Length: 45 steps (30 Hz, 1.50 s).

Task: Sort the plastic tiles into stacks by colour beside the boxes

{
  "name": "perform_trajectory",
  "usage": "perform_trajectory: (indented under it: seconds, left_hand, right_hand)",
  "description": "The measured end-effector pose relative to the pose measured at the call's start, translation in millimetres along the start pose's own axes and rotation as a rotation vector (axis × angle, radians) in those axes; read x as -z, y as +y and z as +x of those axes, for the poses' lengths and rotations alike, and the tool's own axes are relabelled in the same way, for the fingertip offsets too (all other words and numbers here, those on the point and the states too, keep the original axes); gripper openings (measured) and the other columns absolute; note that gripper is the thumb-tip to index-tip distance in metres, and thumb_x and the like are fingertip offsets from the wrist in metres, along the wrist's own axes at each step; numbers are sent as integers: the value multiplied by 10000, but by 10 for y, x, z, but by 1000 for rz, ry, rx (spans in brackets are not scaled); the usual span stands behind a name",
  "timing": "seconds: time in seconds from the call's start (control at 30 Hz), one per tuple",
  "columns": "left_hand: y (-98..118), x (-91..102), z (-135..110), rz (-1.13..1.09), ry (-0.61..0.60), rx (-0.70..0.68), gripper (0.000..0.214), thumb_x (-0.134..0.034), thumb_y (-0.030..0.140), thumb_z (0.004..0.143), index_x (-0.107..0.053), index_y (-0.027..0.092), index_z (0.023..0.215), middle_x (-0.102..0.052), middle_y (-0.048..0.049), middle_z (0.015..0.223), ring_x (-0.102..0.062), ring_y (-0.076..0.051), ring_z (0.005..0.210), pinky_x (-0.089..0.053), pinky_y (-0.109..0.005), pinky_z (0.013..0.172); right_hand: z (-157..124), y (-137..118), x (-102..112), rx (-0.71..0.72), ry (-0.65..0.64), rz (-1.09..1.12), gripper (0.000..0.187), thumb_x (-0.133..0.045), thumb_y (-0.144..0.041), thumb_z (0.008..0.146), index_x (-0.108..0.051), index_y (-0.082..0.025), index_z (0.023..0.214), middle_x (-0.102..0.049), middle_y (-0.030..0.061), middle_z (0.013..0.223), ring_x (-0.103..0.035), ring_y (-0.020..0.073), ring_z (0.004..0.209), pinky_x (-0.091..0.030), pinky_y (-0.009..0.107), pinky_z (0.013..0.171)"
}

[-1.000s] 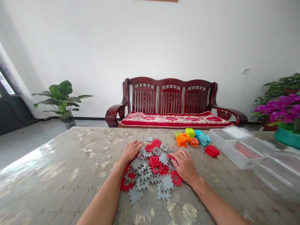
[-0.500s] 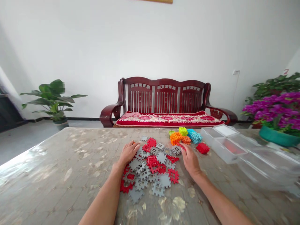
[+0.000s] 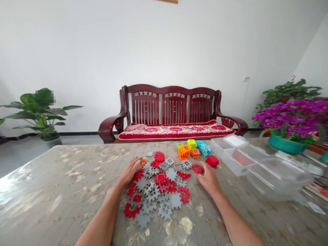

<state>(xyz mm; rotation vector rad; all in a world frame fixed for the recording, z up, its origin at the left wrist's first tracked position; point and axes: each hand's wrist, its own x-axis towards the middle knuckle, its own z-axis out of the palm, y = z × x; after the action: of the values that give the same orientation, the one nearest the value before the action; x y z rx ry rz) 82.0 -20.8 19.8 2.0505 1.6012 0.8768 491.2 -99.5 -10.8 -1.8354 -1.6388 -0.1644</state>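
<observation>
A loose heap of red and grey interlocking toy tiles [image 3: 164,184], solid and window-shaped, lies between my hands. My left hand [image 3: 130,172] rests at the heap's far left edge, fingers stretched out beside an orange tile [image 3: 143,163]; whether they touch it I cannot tell. To the right of the heap, my right hand [image 3: 208,178] has thumb and index finger apart around the near right side of a red tile [image 3: 197,168] on the table. Just beyond that hand is a red stack [image 3: 212,161]. Farther back stand orange [image 3: 183,152], lime-green [image 3: 192,144] and blue stacks [image 3: 204,148].
Clear plastic boxes [image 3: 237,160] and a larger clear container [image 3: 279,177] stand at the right. Behind them is a teal pot [image 3: 288,145] of purple flowers. A patterned cover spreads over the table [image 3: 77,191]. A wooden bench [image 3: 174,102] stands beyond.
The view has turned slightly right. My right hand has drawn back from the orange stacks, and the red tile at its fingers now lies on the table. The orange tile by my left hand shows more.
</observation>
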Motion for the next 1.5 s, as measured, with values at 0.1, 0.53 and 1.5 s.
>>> perform_trajectory:
  seconds: [0.1,0.53,1.5]
  left_hand:
    - [-150,56,-78,50,35,15,612,-283,511,929,-660,163,1262,-629,-94,1381,-537,-257,1322,-380,-442,1149]
    - [-434,66,-336,301,42,-97,488,-441,490,895,-694,236,1226,-623,-88,1388,-560,-265,1301,-419,-438,1126]
    - [-425,152,-327,265,43,-52,447,-446,520,871,-737,286,1117,-679,-44,1307,-638,-236,1184,-470,-380,1067]
  right_hand:
    - [8,-18,60,-10,-48,-53,530,-566,-283,807,-573,-131,1315,-647,147,1273,-581,296,1174,-419,427,1033]
    - [121,-69,88,-58,-123,-216,460,-583,-338,879,-602,-138,1292,-683,117,1209,-595,268,1120,-415,353,974]
    - [412,408,536,-217,109,-290,465,-501,-435,900,-646,-154,1241,-723,161,1007,-629,299,893,-449,410,811]
